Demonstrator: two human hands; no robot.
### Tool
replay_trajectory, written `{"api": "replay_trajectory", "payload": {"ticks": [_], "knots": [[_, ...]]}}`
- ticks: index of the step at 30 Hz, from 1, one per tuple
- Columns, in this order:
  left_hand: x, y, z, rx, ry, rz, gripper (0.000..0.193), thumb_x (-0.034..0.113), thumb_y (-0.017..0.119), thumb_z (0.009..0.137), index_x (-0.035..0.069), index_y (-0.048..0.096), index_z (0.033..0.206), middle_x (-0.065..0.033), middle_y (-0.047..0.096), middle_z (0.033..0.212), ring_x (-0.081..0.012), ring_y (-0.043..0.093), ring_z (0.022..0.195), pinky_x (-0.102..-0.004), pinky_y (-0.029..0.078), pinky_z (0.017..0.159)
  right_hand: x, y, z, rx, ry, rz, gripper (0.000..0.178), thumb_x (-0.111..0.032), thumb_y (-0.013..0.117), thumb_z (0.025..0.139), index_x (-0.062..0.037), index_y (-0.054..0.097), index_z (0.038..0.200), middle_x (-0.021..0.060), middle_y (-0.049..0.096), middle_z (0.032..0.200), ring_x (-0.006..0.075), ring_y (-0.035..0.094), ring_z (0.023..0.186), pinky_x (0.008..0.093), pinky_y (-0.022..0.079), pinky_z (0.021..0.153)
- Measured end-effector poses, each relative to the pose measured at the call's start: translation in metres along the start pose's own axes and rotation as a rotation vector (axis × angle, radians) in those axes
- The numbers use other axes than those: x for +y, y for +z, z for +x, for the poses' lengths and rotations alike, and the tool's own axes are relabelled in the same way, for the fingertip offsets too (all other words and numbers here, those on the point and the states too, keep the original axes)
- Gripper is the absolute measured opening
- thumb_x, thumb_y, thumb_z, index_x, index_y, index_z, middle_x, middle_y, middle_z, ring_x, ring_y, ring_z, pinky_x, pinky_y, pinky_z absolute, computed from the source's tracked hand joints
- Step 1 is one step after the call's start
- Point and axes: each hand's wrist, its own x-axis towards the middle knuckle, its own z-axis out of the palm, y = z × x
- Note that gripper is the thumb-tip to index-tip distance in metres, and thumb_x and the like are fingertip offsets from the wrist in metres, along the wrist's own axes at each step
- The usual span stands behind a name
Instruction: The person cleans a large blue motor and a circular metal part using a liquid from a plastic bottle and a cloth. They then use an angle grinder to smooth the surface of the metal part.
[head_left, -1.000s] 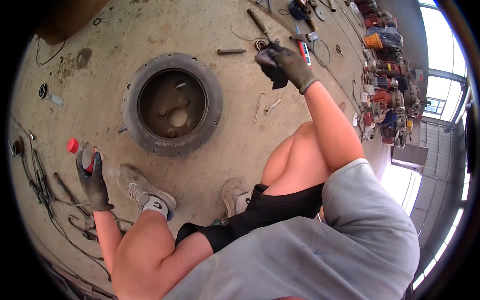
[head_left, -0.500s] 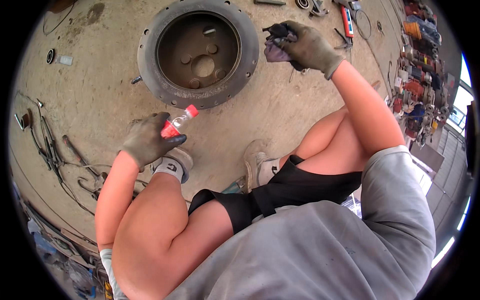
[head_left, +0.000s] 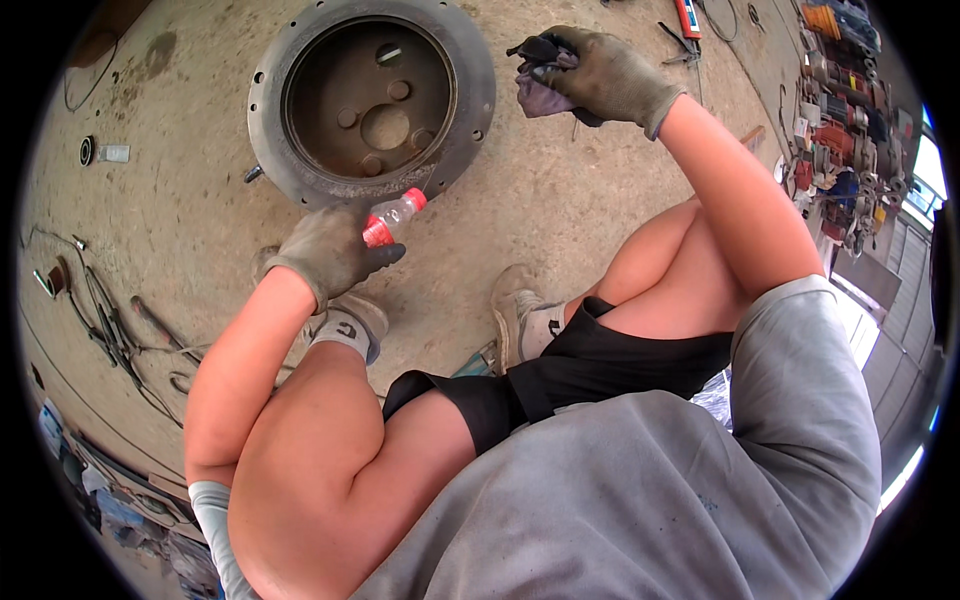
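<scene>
Wrapped in a dirty grey work glove, my left hand (head_left: 330,248) is closed round a small clear plastic bottle (head_left: 396,212) with a red cap and red label. The bottle leans up to the right, its cap near the lower rim of a round flanged metal housing (head_left: 262,118) on the floor. Bolt heads and a central hole show inside the housing. To the right of it, my gloved right hand (head_left: 605,80) is raised, gripping a crumpled dark purple-black rag (head_left: 543,92). Its fingertips are partly hidden by the cloth.
A bearing ring (head_left: 87,151) and a small clear packet (head_left: 114,153) lie at the far left. Below them are cables (head_left: 105,325) and a long-handled tool (head_left: 150,318). A red tube in a caulking gun (head_left: 687,22) lies at the upper right. Many machine parts (head_left: 835,150) line the right side.
My left hand has moved right and slightly up with the bottle, closer to the housing. The housing and floor items sit further left and higher in the picture. The right hand still grips the rag.
</scene>
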Motion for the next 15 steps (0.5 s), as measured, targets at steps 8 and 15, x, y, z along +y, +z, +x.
{"api": "replay_trajectory", "payload": {"ticks": [8, 15], "knots": [[-0.019, 0.004, -0.007, -0.036, -0.037, 0.05, 0.069, 0.044, 0.084, 0.087, 0.005, 0.063, 0.141, -0.0235, 0.07, 0.132, -0.042, 0.065, 0.124, -0.0503, 0.052, 0.105, -0.011, 0.024, 0.001, 0.037, -0.096, 0.021, 0.049, -0.042, 0.074, 0.097, -0.0114, 0.067, 0.134, 0.0175, 0.075, 0.121, 0.0357, 0.072, 0.114, 0.045, 0.058, 0.101], [-0.062, 0.021, -0.022, 0.107, -0.026, 0.049, 0.074, 0.043, 0.088, 0.083, 0.008, 0.064, 0.144, -0.0207, 0.069, 0.133, -0.0405, 0.065, 0.124, -0.0484, 0.051, 0.106, -0.025, 0.044, 0.021, 0.149, -0.483, -0.11, 0.05, -0.033, 0.083, 0.089, -0.0148, 0.066, 0.132, 0.0124, 0.073, 0.12, 0.0363, 0.069, 0.113, 0.0469, 0.057, 0.1]]}}
